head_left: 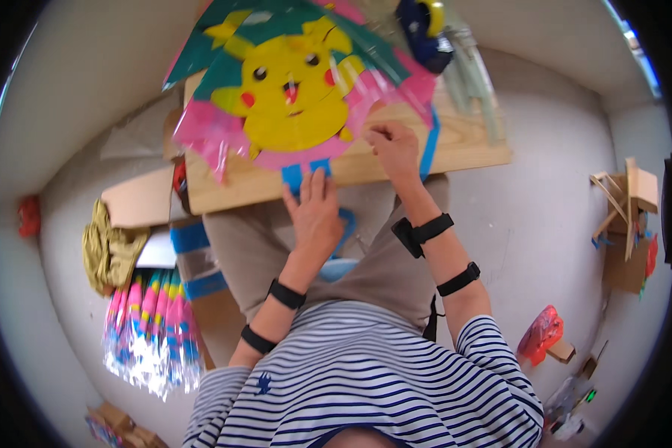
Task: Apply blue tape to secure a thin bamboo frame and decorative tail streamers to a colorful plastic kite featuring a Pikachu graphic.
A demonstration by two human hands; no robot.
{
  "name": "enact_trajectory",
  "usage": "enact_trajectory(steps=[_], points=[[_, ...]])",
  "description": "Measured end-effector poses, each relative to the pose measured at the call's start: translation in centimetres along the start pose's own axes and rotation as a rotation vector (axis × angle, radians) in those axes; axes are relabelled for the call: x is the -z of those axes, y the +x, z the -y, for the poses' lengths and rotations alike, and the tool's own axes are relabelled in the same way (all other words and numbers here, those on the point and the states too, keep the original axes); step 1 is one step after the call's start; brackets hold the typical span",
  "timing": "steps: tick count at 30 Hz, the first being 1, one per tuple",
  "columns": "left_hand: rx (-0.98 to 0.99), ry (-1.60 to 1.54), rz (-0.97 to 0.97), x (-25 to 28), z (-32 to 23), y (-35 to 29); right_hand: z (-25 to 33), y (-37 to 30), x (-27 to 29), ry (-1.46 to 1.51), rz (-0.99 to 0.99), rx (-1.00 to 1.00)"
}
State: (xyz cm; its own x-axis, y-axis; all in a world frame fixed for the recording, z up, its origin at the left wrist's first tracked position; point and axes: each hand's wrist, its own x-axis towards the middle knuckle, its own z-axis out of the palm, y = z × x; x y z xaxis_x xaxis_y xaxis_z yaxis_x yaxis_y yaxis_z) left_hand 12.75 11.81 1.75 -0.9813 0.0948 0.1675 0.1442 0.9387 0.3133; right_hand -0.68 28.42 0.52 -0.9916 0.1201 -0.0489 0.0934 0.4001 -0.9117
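A plastic kite (295, 123) lies on the wooden table in front of me. It is pink and green, with a big yellow cartoon animal on it. At its near edge is a short blue strip (292, 179), and the outstretched fingertips of my left hand (318, 220) rest on it at the table's edge. My right hand (397, 153) is raised beside the kite's lower right edge, thumb and fingers pinched together. What they pinch, if anything, is too small to make out. A long blue ribbon (430, 145) hangs over the table edge just right of that hand.
The wooden table (467, 155) reaches over my knees. A dark blue tape dispenser (424, 33) and clear plastic sheets (470, 75) lie at its far right. On the floor to the left are bundled folded kites (153, 321), a mustard-coloured cloth (106, 250) and a blue-taped carton (199, 261).
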Motion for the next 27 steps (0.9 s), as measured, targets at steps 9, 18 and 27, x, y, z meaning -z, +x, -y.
enact_trajectory(steps=[9,18,27], points=[[-0.006,-0.01,0.028,0.5,-0.6,0.1,2.6,16.4,13.8,0.217,-0.264,-0.192],[-0.011,0.035,0.045,0.6,-0.5,0.0,3.3,22.0,13.2,0.202,-0.212,-0.344],[-0.003,0.043,0.056,1.0,-0.7,0.0,2.9,18.6,13.8,0.51,-0.164,-0.309]])
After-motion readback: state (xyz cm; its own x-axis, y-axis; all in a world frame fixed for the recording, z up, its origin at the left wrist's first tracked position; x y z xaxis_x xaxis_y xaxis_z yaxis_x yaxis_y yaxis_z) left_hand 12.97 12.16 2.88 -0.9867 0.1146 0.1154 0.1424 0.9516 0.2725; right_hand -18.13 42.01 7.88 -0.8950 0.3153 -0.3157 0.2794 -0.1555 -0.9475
